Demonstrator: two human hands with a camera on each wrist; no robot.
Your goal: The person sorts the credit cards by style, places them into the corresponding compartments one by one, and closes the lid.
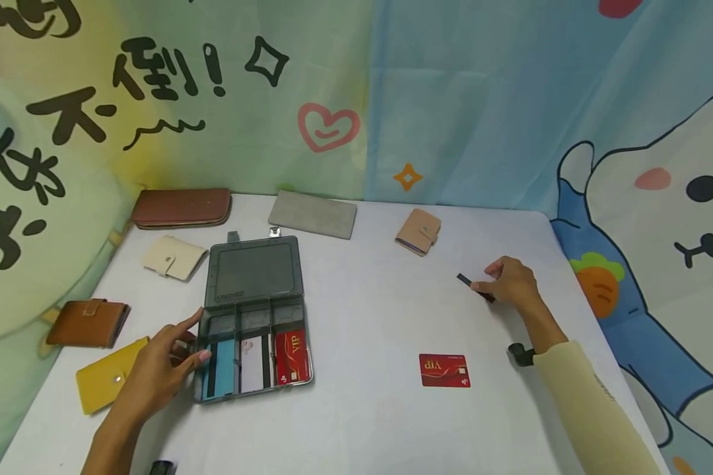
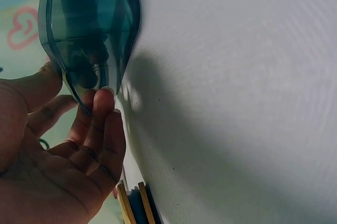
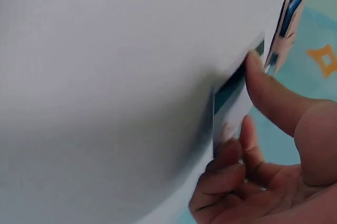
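A grey translucent box (image 1: 253, 270) with its lid swung back lies left of centre. Its compartments hold a blue card (image 1: 224, 369), a white card with a black stripe (image 1: 252, 363) and a red VIP card (image 1: 292, 356). My left hand (image 1: 157, 369) grips the box's left wall, thumb and fingers at its edge in the left wrist view. At the right, my right hand (image 1: 511, 284) pinches a card (image 3: 231, 105) between thumb and fingers. That card is tilted up from the table and shows a dark stripe. Another red VIP card (image 1: 444, 371) lies flat nearer the front.
Behind the box are a brown wallet (image 1: 181, 208) and a grey flat pouch (image 1: 313, 214). Cream (image 1: 174, 257), brown (image 1: 89, 323) and yellow (image 1: 103, 379) card holders lie to the left. A tan card holder (image 1: 418, 231) sits at the back right, before a printed curtain (image 1: 469, 99).
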